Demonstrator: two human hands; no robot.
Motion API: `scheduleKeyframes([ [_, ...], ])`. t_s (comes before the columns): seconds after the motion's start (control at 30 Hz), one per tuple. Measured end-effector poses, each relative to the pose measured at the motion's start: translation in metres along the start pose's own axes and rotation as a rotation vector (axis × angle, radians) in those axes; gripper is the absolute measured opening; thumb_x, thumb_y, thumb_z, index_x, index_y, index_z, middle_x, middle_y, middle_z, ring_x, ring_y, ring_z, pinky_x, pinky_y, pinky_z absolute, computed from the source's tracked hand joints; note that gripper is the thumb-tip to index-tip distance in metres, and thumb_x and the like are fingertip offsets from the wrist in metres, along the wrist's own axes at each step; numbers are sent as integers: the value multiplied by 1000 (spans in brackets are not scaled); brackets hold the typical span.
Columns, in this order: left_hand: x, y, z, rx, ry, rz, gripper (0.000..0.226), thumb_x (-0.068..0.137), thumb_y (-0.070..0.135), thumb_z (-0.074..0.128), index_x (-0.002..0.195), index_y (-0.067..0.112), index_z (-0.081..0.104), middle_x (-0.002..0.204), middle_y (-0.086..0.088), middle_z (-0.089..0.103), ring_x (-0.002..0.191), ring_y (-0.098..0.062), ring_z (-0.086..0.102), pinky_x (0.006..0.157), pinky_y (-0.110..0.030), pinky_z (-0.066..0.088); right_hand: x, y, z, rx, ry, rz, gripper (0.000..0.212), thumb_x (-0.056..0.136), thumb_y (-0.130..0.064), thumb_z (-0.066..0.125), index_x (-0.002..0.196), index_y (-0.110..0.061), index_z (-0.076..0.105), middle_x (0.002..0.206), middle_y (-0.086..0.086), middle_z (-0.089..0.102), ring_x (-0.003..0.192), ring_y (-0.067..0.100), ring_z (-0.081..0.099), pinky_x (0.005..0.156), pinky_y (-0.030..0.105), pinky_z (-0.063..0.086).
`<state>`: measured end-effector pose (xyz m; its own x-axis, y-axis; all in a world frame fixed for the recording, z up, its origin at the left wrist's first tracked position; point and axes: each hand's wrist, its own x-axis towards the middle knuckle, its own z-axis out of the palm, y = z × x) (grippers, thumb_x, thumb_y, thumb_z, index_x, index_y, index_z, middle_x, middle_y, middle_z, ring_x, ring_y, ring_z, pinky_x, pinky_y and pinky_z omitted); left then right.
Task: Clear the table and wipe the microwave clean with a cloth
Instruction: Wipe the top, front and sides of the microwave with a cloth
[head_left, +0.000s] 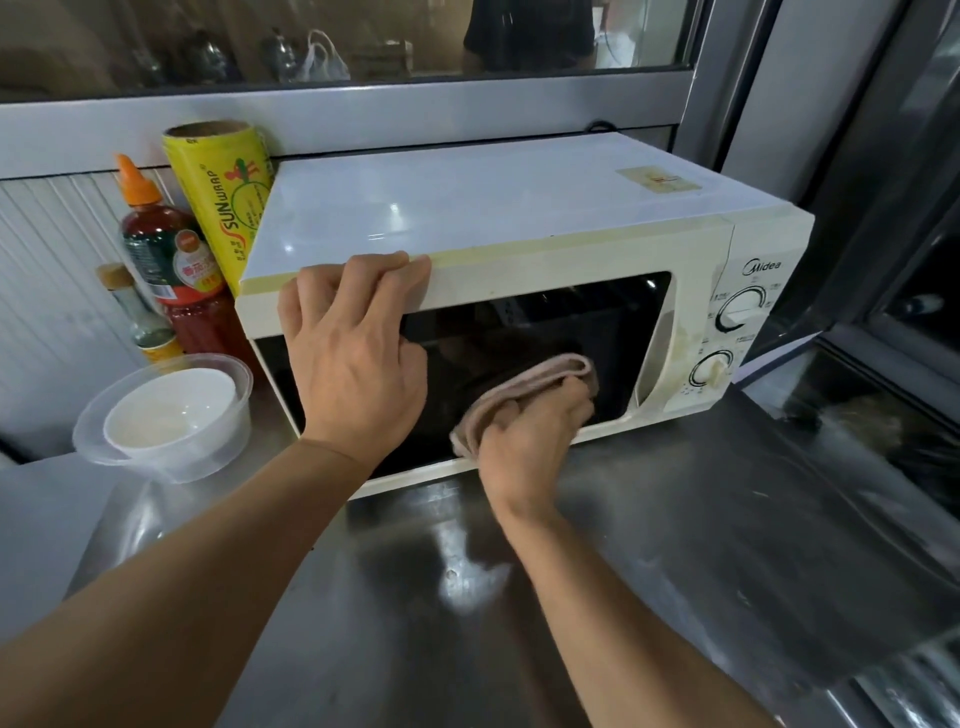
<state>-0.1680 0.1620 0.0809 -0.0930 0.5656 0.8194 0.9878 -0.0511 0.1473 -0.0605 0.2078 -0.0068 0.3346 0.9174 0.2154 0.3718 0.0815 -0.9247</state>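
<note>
A cream-white microwave (519, 208) with a dark glass door and two dials stands on the steel table (675, 519). My left hand (353, 353) rests on the upper left of the door, its fingertips hooked over the top front edge. My right hand (530, 436) grips a folded pinkish cloth (524, 384) and presses it against the lower middle of the door glass.
Left of the microwave stand a yellow roll of cling wrap (223, 192), a red sauce bottle with an orange cap (166, 254) and a small glass bottle (137, 317). A clear plastic tub holding a white bowl (166, 410) sits in front of them. A window frame runs behind.
</note>
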Motion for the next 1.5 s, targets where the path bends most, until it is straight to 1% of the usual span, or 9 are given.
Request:
scheduleKeyframes([
  [0.1,0,2,0,2,-10,7,54,63,-1,59,116,10,62,112,-8,61,97,-28,39,84,-38,30,-7,-6,11,-1,41,-23,54,73,4,63,121,4,36,126,22,36,111,30,40,86,20,32],
  [0.27,-1,2,-1,15,-13,-7,53,64,0,59,116,11,62,112,-7,61,97,-32,44,84,-40,33,-13,26,12,-89,-36,119,58,78,1,59,126,12,30,131,28,34,114,39,41,97,35,35],
  [0.43,2,6,-10,17,-74,-15,55,65,0,59,118,12,62,115,-5,61,97,-36,51,85,-41,36,-7,34,12,-97,-66,215,57,83,2,58,130,10,26,134,28,33,116,41,42,99,39,36],
  [0.73,4,5,-15,1,-107,-28,56,66,0,57,120,13,62,117,-4,61,100,-34,51,89,-40,36,24,68,-27,-323,-52,64,71,83,3,60,141,11,20,144,31,23,120,46,41,108,40,30],
  [0.87,2,2,-14,1,-96,3,56,65,0,57,119,12,62,116,-5,62,99,-34,52,88,-41,37,27,72,-27,-322,-30,74,66,81,4,60,137,10,27,137,30,32,112,48,46,101,47,38],
  [1.03,2,-2,-13,5,-79,32,57,63,0,58,119,12,62,115,-5,62,97,-34,52,86,-40,36,16,61,-11,-255,-15,138,69,86,3,52,143,9,14,142,29,29,121,42,42,106,41,34],
  [1.23,2,-3,-16,-16,-122,37,60,64,3,54,123,13,60,119,-4,61,101,-32,52,88,-39,36,-33,43,16,-249,-153,120,66,87,-2,52,142,9,18,142,26,32,127,37,39,108,38,32],
  [1.4,2,-4,-22,-68,-173,27,64,64,-1,55,126,11,58,124,-4,59,105,-33,50,93,-38,34,-68,25,24,-111,-297,23,62,80,1,54,138,5,30,138,23,32,115,41,46,88,36,40],
  [1.5,3,-7,-29,-81,-257,48,65,67,-2,53,131,12,55,131,-2,55,111,-31,47,99,-36,32,-78,24,18,-189,-428,-26,36,88,-7,48,122,-17,41,124,8,47,108,26,51,83,27,37],
])
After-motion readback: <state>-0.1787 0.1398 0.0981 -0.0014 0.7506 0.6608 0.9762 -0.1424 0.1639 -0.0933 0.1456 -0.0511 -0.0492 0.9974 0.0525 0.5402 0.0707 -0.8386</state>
